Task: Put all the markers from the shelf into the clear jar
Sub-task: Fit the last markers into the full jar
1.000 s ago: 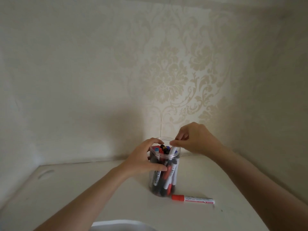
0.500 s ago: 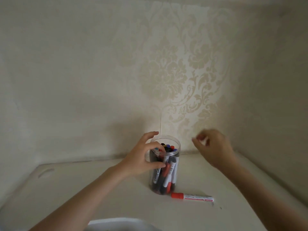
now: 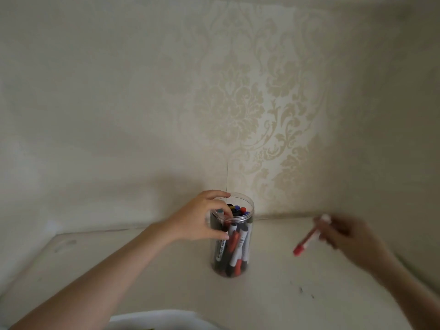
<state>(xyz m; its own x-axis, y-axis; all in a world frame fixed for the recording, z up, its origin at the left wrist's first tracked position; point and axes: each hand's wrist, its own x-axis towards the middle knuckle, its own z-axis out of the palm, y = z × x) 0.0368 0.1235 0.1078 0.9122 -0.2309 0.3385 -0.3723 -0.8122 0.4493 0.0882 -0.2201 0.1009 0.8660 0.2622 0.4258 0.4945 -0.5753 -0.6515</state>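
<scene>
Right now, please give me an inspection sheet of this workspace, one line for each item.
Surface: pale shelf, small dark specks near its right front.
Job's things: clear jar upright, open, full of markers; red-capped marker in the air, blurred.
Clutter: white object at the bottom edge, cut off.
Grippers: left hand wraps the jar; right hand holds the red-capped marker.
Cables: nothing seen.
Surroundings: cream damask wallpaper behind.

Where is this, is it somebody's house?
Probably a room at home, in a corner. Cream wallpaper with a flowery pattern covers the walls, a pale shelf sits below, and a clear jar of markers stands on it.
</scene>
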